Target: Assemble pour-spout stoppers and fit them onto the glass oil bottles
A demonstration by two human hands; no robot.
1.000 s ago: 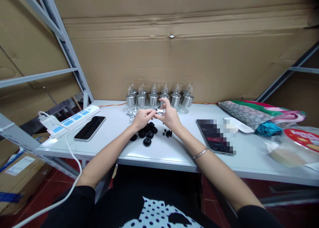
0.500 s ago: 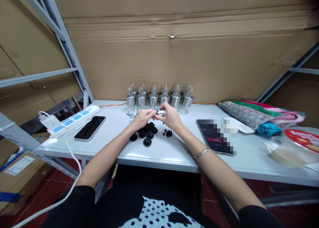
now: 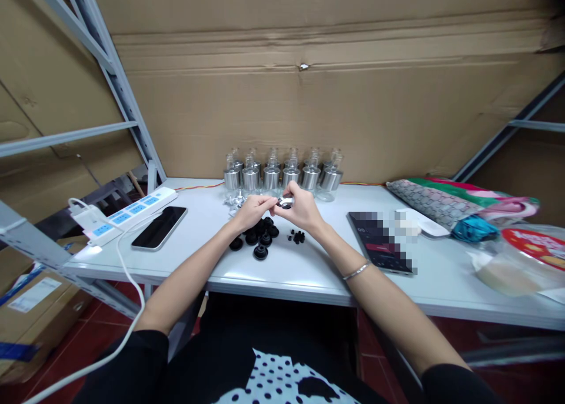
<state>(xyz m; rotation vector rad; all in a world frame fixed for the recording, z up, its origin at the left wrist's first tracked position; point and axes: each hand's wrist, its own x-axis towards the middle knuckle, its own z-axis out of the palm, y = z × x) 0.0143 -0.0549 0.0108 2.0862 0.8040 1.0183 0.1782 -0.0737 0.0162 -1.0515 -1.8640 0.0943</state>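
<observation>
My right hand [image 3: 304, 209] pinches a small silver ring-shaped part [image 3: 286, 202] with something black at its middle, held just above the table. The fingertips of my left hand [image 3: 255, 210] are pressed together against the part's left side. Below my hands, several round black stoppers [image 3: 260, 251] lie in a loose group. Right of them sit several tiny black pieces [image 3: 299, 237]. A pile of shiny silver parts [image 3: 235, 200] lies behind my left hand, partly hidden by it. Glass bottles with metal sleeves [image 3: 291, 174] stand in rows at the back.
On the left of the white table [image 3: 282, 274] are a phone [image 3: 159, 229] and a power strip [image 3: 132, 213] with a white cable. To the right lie a dark tablet-like device [image 3: 375, 239], a folded colourful cloth bag [image 3: 459, 207] and a red-lidded plastic tub [image 3: 529, 263]. Cardboard walls the back.
The ring-shaped part has turned slightly in my fingers, so more of its black middle shows. Both hands stay in nearly the same place.
</observation>
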